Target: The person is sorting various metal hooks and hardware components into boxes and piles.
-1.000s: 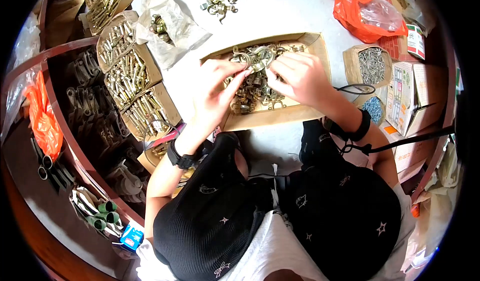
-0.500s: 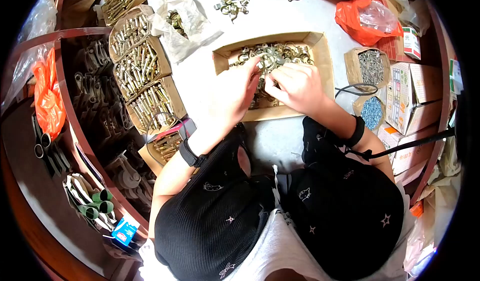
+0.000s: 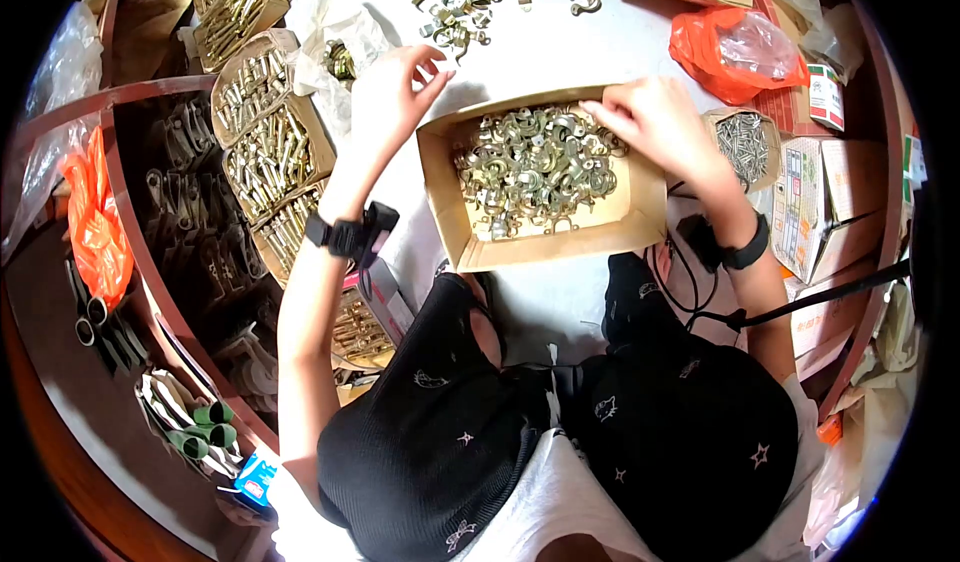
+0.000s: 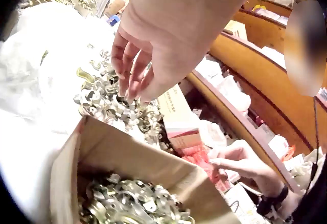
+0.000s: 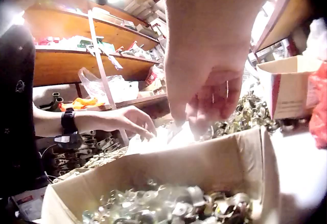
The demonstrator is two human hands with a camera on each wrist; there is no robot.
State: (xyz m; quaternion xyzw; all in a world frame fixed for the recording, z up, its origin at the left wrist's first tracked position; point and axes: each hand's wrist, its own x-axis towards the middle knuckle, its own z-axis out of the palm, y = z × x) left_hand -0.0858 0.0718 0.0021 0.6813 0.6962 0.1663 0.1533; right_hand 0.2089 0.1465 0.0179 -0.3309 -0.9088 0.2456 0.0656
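A shallow cardboard box (image 3: 560, 253) stands before the knees, with a heap of small curved metal pipe clamps (image 3: 535, 162) in it. My left hand (image 3: 392, 92) hovers beyond the box's back left corner, fingers loosely bent and nothing between them. In the left wrist view those fingers overlap a loose pile of clamps (image 4: 120, 111) on the table. My right hand (image 3: 660, 127) is over the box's back right corner, thumb and fingertips right at the rim. The right wrist view shows its fingers hanging loosely behind the box wall (image 5: 199, 157), holding nothing visible.
Boxes of brass-coloured bolts (image 3: 265, 162) line the left side, beside a clear plastic bag (image 3: 345, 32). Loose clamps (image 3: 460, 17) lie on the far table. To the right are a red plastic bag (image 3: 710, 57), a bag of screws (image 3: 745, 147) and stacked cartons (image 3: 805, 202).
Both hands have left the clamps in the box. The left moved away to the upper left, the right to the back right rim. The box sits slightly nearer the body.
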